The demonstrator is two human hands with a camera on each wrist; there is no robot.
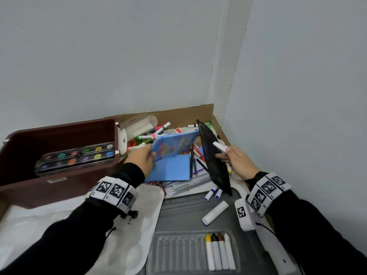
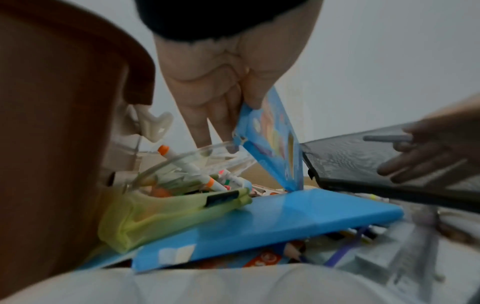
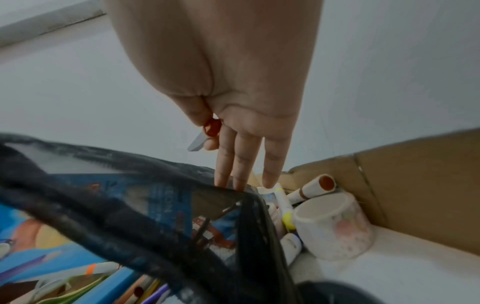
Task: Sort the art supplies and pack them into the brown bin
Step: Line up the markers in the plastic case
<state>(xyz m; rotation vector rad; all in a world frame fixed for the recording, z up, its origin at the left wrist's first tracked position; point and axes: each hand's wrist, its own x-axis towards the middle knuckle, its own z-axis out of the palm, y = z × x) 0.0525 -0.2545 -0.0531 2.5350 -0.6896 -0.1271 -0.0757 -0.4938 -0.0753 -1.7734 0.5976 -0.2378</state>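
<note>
The brown bin (image 1: 59,187) stands at the left with a round-pan paint set (image 1: 77,157) inside. My left hand (image 1: 142,158) pinches the printed cover (image 2: 272,139) of an open blue case and holds it raised; the case's plain blue base (image 1: 170,168) lies flat on the pile. My right hand (image 1: 236,162) pinches a white marker (image 1: 219,146) between thumb and forefinger. Its other fingers (image 3: 239,164) lie straight against a black mesh pouch (image 1: 214,161), which stands tilted on its edge.
Loose markers, pencils and rulers (image 1: 188,185) fill a cardboard box (image 1: 178,114) in the corner. A yellow-green pouch of markers (image 2: 168,211) lies beside the bin. Nearer me are a crayon tray (image 1: 190,253), a white stick (image 1: 215,213), a white palette (image 1: 143,215) and a white cup (image 3: 335,226).
</note>
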